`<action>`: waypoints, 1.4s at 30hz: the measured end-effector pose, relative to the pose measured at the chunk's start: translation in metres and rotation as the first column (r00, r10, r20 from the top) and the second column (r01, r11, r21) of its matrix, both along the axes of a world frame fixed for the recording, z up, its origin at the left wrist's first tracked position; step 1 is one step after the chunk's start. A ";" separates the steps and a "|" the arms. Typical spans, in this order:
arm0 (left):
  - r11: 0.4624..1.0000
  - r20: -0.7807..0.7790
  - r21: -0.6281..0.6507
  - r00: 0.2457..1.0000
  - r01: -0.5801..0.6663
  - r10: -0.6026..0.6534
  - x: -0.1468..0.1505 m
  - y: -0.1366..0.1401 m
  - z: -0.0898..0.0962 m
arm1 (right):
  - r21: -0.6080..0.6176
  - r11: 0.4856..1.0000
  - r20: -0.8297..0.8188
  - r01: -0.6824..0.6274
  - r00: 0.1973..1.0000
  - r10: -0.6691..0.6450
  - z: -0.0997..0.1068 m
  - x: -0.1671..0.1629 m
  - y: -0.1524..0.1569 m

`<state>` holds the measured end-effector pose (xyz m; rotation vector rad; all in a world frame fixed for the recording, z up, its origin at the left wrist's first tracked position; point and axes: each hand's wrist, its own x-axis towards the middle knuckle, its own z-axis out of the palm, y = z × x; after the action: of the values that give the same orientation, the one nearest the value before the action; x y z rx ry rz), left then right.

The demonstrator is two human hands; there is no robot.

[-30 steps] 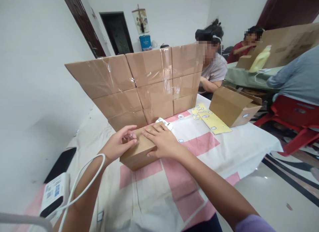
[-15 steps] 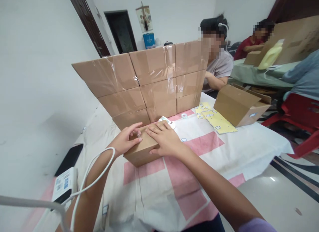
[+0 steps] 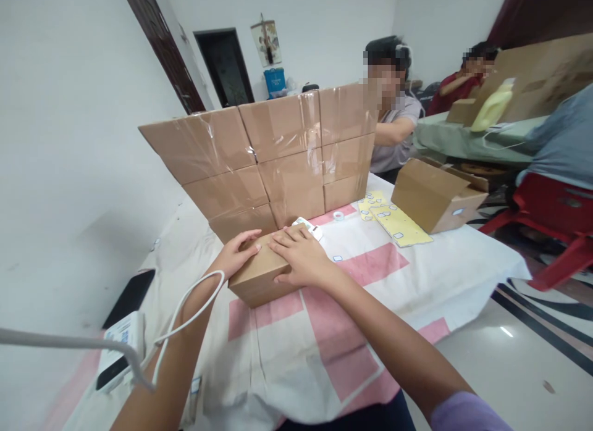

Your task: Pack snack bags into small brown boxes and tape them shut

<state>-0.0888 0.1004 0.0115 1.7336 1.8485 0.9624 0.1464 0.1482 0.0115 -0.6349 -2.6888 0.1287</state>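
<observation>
A small closed cardboard box [image 3: 269,280] sits on the cloth-covered table in front of me. My right hand [image 3: 301,255] lies over its top with the fingers spread, and the thumb rests against the near side. At the box's left end is my left hand [image 3: 238,253], its thumb on the top edge and its fingers stretched along the back. A white cable [image 3: 192,317] loops about the left forearm. Close behind the box stands a tall partition of taped cardboard boxes [image 3: 291,165]; a white object [image 3: 309,226] lies partly hidden between them.
To the right are yellow patterned sheets [image 3: 401,226], a roll of tape [image 3: 338,215] and an open cardboard box [image 3: 430,196]. A black flat item [image 3: 130,298] and a white box [image 3: 124,341] lie at the left by the wall. A person [image 3: 393,119] sits beyond the partition.
My left hand has straightened its curled fingers and settled against the box's left end; a small clear bit seen by its fingertips no longer shows. My right hand stays on the box.
</observation>
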 end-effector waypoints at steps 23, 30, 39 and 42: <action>0.995 -0.063 -0.063 0.994 0.081 -0.085 0.018 -0.031 0.012 | -0.374 0.861 -0.910 -0.345 0.314 -0.270 0.084 0.099 0.063; 0.990 -0.083 -0.016 0.987 0.137 -0.138 0.027 -0.041 0.013 | -0.623 0.753 -0.644 -0.213 0.686 -0.339 -0.004 0.105 0.008; 0.989 -0.068 0.034 0.987 0.147 -0.144 0.027 -0.054 0.006 | -0.481 0.874 -0.444 -0.070 0.879 -0.173 -0.079 0.092 -0.049; 0.992 -0.060 0.031 0.990 0.126 -0.124 0.028 -0.055 0.005 | -0.516 0.847 -0.459 -0.124 0.875 -0.152 -0.081 0.096 -0.047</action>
<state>-0.0609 0.0450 0.0161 1.8924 1.7443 0.9095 0.2422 0.1008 -0.0691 -0.6653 -2.1381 0.9352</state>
